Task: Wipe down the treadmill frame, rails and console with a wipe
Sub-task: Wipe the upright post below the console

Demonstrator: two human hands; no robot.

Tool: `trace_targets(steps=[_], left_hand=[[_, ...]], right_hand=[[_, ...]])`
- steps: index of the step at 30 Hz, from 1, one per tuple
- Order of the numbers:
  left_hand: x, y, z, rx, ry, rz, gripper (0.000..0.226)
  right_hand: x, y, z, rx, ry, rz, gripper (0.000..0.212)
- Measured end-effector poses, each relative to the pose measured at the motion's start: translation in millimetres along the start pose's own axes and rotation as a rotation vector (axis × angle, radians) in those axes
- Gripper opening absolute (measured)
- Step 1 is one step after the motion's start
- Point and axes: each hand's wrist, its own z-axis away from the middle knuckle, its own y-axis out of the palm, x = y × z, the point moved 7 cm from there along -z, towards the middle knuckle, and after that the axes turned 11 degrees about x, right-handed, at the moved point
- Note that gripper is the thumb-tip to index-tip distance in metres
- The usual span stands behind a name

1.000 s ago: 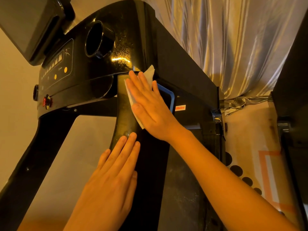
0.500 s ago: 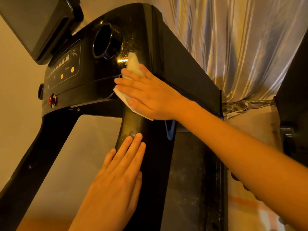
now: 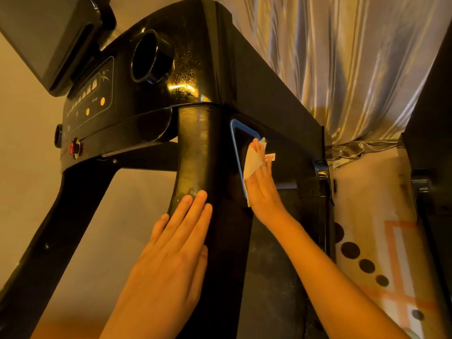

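Head view: the treadmill console [image 3: 203,77] fills the top of the frame. Its screen [image 3: 46,37] is cut off at 10 o'clock, and the button markings are too dim to read. The right hand [image 3: 263,192], just right of centre, lies flat with straight fingers and presses a white wipe [image 3: 252,165] against the blue-edged side panel [image 3: 235,152] of the frame upright [image 3: 195,155]. Its thumb is hidden, and the wipe partly covers a small sticker [image 3: 271,157] whose print is unreadable. The left hand [image 3: 171,255], at 6 o'clock, rests open and flat on the upright's front face, holding nothing. Both forearms run off the bottom edge. At 3 o'clock a dark machine [image 3: 430,143] is cropped. Between it and the treadmill lies open floor with a dotted mat [image 3: 367,253], below a silvery curtain [image 3: 342,57].
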Motion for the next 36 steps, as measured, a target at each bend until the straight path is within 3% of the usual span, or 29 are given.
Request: trace_targets(steps=[3,8,13,17,21,26,36], left_hand=[[-0.2,-0.6,0.5,-0.011,0.003,-0.019,0.062],[-1.6,-1.9,-1.2,-0.013,0.0,-0.017,0.062],[-2.5,-3.5,-0.7,-0.017,-0.002,-0.007,0.062],[-2.3,-3.7,-1.1,-0.021,-0.002,-0.027,0.062],[-1.7,-3.7,-0.3,-0.028,-0.008,-0.038,0.062],[-0.4,1.5,-0.4,-0.019,0.0,-0.03,0.063],[-2.8,-4.0,-0.6,-0.022,-0.012,-0.034,0.062]], right_hand=[[8.5,8.0,-0.4,-0.054,0.022,-0.032,0.048],[16.5,11.1,-0.1,-0.024,-0.026,-0.015,0.058],[23.7,9.7,-1.9,-0.02,0.059,-0.028,0.048],[39.5,11.4,-5.3,0.032,0.001,0.015,0.047],[37.9,3.5,-11.7,0.003,0.107,-0.112,0.044],[93.2,17.4,-20.1,0.077,-0.181,0.211,0.061],[97.2,-3.1,-35.8,0.262,-0.322,0.5,0.062]])
